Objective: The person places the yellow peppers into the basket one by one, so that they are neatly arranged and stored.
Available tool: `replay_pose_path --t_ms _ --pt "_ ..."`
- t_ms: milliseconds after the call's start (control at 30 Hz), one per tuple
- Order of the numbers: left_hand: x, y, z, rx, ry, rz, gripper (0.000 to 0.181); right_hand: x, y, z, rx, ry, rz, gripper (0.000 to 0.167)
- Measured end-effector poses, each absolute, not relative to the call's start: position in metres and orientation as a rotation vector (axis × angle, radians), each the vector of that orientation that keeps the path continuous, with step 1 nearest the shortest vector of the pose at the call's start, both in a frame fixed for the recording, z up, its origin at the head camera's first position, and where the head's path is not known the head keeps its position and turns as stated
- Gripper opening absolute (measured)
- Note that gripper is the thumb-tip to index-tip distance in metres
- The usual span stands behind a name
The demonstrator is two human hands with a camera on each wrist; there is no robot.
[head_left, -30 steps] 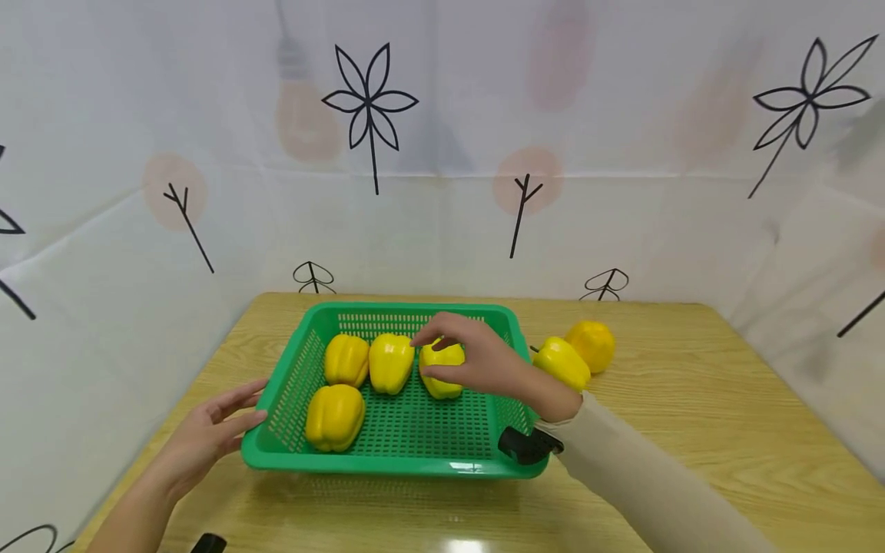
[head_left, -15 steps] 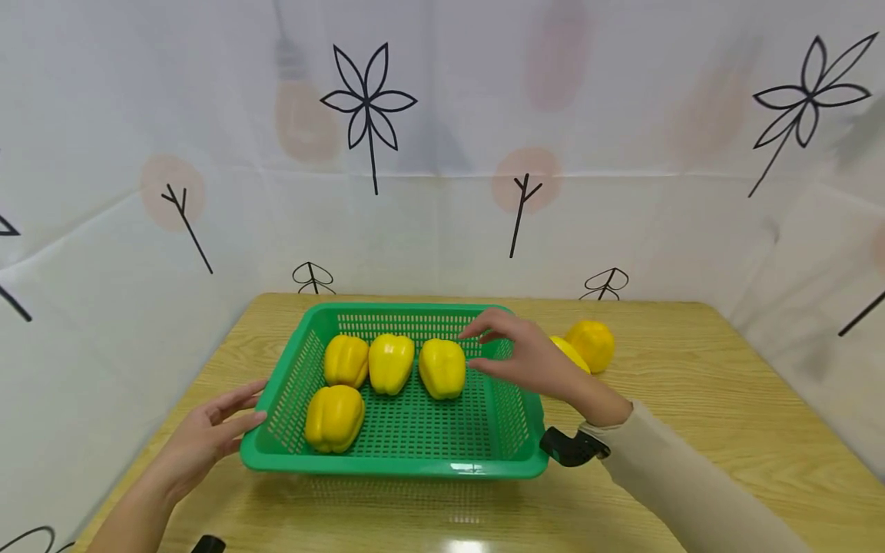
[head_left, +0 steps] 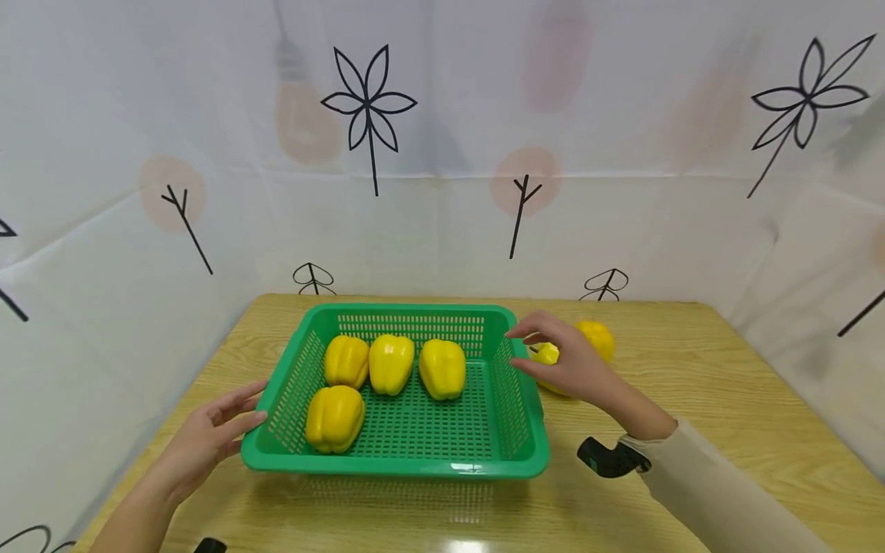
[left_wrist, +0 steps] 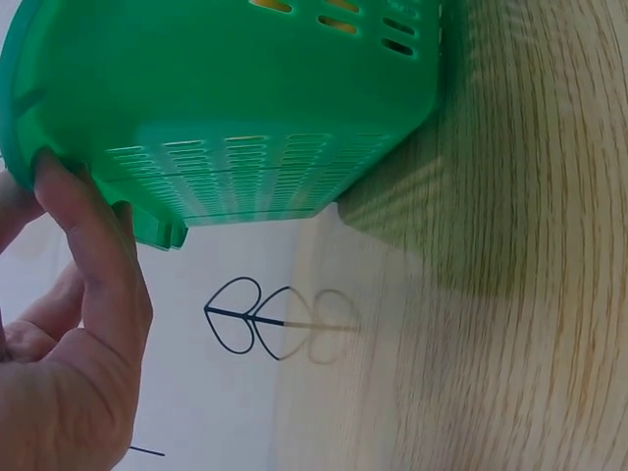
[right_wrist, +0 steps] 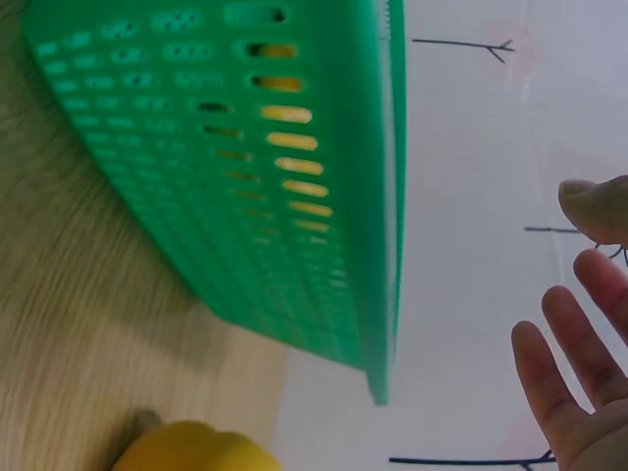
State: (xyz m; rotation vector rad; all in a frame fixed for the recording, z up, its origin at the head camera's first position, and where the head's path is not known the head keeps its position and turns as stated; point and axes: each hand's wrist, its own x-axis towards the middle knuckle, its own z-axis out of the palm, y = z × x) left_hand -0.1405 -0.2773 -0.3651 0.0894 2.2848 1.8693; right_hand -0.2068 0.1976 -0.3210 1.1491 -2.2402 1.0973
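Observation:
A green plastic basket (head_left: 387, 465) holds several yellow bell peppers (head_left: 392, 365), all toward its left and back. My left hand (head_left: 203, 442) holds the basket's left rim, with the thumb at the edge; in the left wrist view its fingers (left_wrist: 93, 226) touch just beneath the rim. Beyond the right rim, my right hand (head_left: 570, 361) hovers with nothing in it, thumb and fingers apart. Behind it, partly hidden, a yellow bell pepper (head_left: 546, 353) lies on the table, with a second, deeper yellow bell pepper (head_left: 598, 338) beside it.
The wooden table (head_left: 691, 399) reaches back to a white patterned cloth (head_left: 442, 230) hanging behind and at both sides. A black wrist strap device (head_left: 611, 458) sits on the right wrist.
My right hand has moved right, from above the rightmost pepper in the basket, past the right rim to over the peppers outside. The left hand and basket have stayed put.

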Motion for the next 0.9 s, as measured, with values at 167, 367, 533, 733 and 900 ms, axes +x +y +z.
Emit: replay_pose_path --t_ms 167,367,533,733,900 --pt "-0.139 -0.276 -0.365 0.045 2.292 1.862 0.060 -0.203 0.210 -0.326 1.090 -2.267 1.060 0.039" --pt "-0.140 -0.276 -0.365 0.028 2.300 1.857 0.061 -0.203 0.226 -0.335 0.980 -2.359 1.042 0.036" --pt "-0.139 -0.275 -0.364 0.028 2.300 1.859 0.061 -0.205 0.236 -0.343 0.916 -2.406 1.025 0.035" --pt "-0.139 -0.274 -0.364 0.037 2.295 1.865 0.061 -0.207 0.246 -0.355 0.856 -2.440 1.017 0.034" --pt "-0.139 -0.274 -0.363 0.035 2.297 1.865 0.060 -0.214 0.254 -0.369 0.794 -2.474 1.055 0.036"
